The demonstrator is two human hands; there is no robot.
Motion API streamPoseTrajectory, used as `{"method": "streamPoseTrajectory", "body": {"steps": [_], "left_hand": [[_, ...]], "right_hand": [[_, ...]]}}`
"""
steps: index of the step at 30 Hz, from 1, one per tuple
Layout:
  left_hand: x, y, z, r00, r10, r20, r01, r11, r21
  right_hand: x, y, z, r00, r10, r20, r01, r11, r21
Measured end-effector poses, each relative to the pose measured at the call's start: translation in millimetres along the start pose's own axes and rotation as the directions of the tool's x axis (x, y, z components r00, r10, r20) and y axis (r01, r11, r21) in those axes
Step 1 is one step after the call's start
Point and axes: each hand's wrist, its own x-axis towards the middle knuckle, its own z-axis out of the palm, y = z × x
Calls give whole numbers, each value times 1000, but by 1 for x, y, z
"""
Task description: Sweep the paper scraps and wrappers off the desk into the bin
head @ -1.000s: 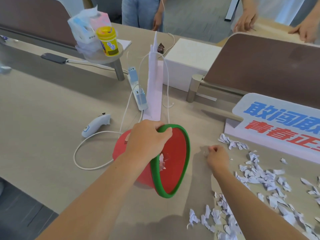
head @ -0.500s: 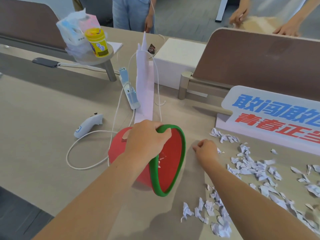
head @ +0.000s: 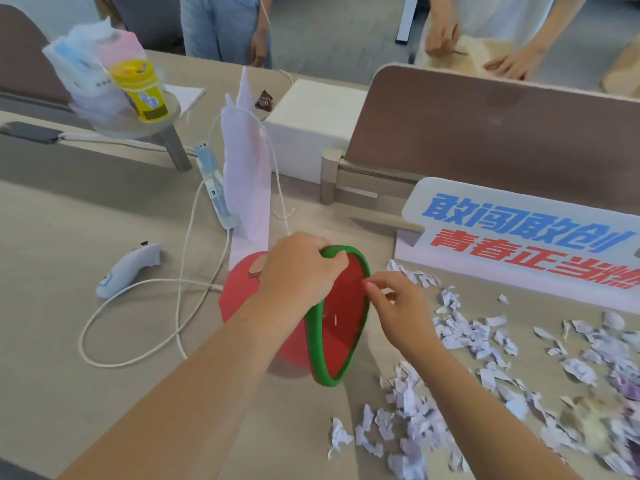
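A red bin with a green rim (head: 318, 358) lies tipped on its side on the beige desk (head: 86, 220), its mouth facing right. My left hand (head: 298, 271) grips the top of the rim. My right hand (head: 398, 310) is at the bin's mouth with thumb and fingertips pinched together just over the rim; I cannot tell whether a scrap is between them. A small white bit shows inside the bin. Torn white and lilac paper scraps (head: 467, 334) are strewn over the desk to the right of the bin and toward the near edge.
A white sign with blue and red lettering (head: 519, 233) stands behind the scraps. A white cable (head: 138, 355) loops left of the bin beside a white handheld controller (head: 128, 268). Behind are a power strip (head: 216, 188), an upright pink paper (head: 247, 174), a white box (head: 311, 126) and a brown partition (head: 502, 133).
My right hand has lifted off the desk near the scraps and moved left to the bin's mouth. My left hand keeps the same hold on the rim.
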Motion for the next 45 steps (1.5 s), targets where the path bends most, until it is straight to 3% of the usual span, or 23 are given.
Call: {"method": "streamPoseTrajectory", "body": {"steps": [3,5,9,11,13,19,27,35,39,42,45], "left_hand": [[8,6,8,1000,2,20,-3,1000,29],[12,8,11,999,6,37,-7,1000,30],[19,8,9,999,-7,39,6,1000,15],[22,6,7,1000,-14,24,14,1000,0],[24,3,6,1000,-19,18,19,1000,-17],[26,-2,-4,999,-38,0,38,998,-59],[5,-2,-11,999,-39,14,40,996,-85],[-44,-15,-19,999,-31,33,32,999,-31],[-67,-21,-23,999,-31,25,32,999,-34],[-78,-24,-25,1000,-25,16,26,997,-67],[-85,-27,-26,1000,-14,21,15,998,-67]], "right_hand": [[19,30,-18,975,152,-163,-163,985,-57],[33,49,-21,978,132,-164,-163,969,-188],[69,81,-12,992,62,109,-1,873,-487],[79,99,-8,949,139,283,65,792,-607],[72,113,-1,914,203,352,99,729,-677],[25,112,3,954,132,269,35,843,-537],[-40,101,-15,883,239,404,55,802,-595],[-120,85,-5,890,285,357,34,738,-674],[-139,91,10,960,198,198,-20,752,-659],[-133,95,15,997,51,51,-8,778,-628],[-121,99,19,999,-24,45,47,770,-636]]}}
